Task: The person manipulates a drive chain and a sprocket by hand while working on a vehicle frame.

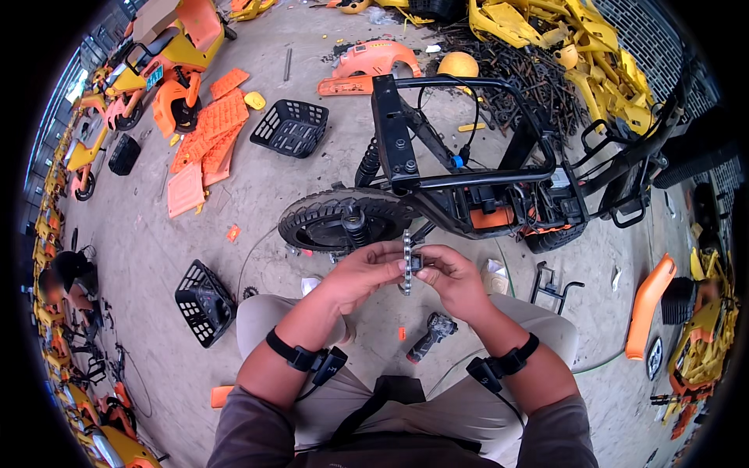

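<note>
In front of my lap, my left hand pinches a thin, notched metal disc turned nearly edge-on. Close against it, my right hand is closed on a small dark piece at the disc's face; its exact kind is too small to tell. Just beyond my hands lies the rear wheel of a stripped black scooter frame. On the floor between my legs rests a cordless impact wrench.
Black baskets sit to the left. Orange panels lie beyond them. Yellow scooters line the far left, where a person crouches. Dark metal parts and yellow shells are heaped at the back.
</note>
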### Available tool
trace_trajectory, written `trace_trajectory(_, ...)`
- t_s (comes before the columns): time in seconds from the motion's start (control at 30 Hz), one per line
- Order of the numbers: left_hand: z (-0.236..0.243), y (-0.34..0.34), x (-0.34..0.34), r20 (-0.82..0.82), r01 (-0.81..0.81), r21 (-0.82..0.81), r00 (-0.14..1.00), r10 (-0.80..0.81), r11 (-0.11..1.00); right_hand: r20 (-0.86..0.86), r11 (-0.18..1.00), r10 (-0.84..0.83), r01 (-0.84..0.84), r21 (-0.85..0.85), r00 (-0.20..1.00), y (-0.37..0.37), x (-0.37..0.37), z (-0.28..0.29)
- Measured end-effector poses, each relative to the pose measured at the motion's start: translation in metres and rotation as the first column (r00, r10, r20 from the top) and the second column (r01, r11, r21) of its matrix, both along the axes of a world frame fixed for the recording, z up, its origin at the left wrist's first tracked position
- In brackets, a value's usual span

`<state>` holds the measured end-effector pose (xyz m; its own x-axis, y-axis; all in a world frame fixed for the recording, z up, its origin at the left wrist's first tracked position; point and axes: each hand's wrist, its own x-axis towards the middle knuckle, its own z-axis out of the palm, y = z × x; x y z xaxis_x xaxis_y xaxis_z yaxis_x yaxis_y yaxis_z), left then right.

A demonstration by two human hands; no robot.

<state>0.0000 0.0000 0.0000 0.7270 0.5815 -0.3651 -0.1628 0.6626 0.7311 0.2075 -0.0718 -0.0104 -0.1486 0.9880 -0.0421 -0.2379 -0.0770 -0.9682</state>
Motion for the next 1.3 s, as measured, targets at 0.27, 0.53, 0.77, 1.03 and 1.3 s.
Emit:
trace_trajectory(0.27,0.003,-0.003,0.001,-0.113,-0.034,0.059,0.993,0.041,0.998,0.016,1.0,-0.013,0.013,-0.003,1.0,-0.001,-0.003,-0.003)
trace_trajectory(0.53,0.002,-0.005,0.004,-0.171,-0.212,0.158,0.956,0.238,0.964,0.01,0.998,-0.006,0.006,-0.061,1.0,0.008,-0.003,0.016)
trace_trajectory(0.77,-0.005,-0.005,0.006,-0.115,-0.219,0.232,0.961,0.25,0.948,0.172,0.968,0.09,-0.046,-0.245,0.981,0.009,0.001,0.015)
trace_trajectory(1.03,-0.017,-0.008,0.008,-0.052,-0.201,0.331,0.972,0.231,0.922,0.039,0.922,0.081,-0.06,-0.383,0.996,0.011,0.002,0.021)
trace_trajectory(1.3,-0.018,-0.01,0.012,-0.08,-0.177,0.404,0.97,0.228,0.897,-0.06,0.9,0.001,-0.027,-0.436,0.998,0.008,0.0,0.021)
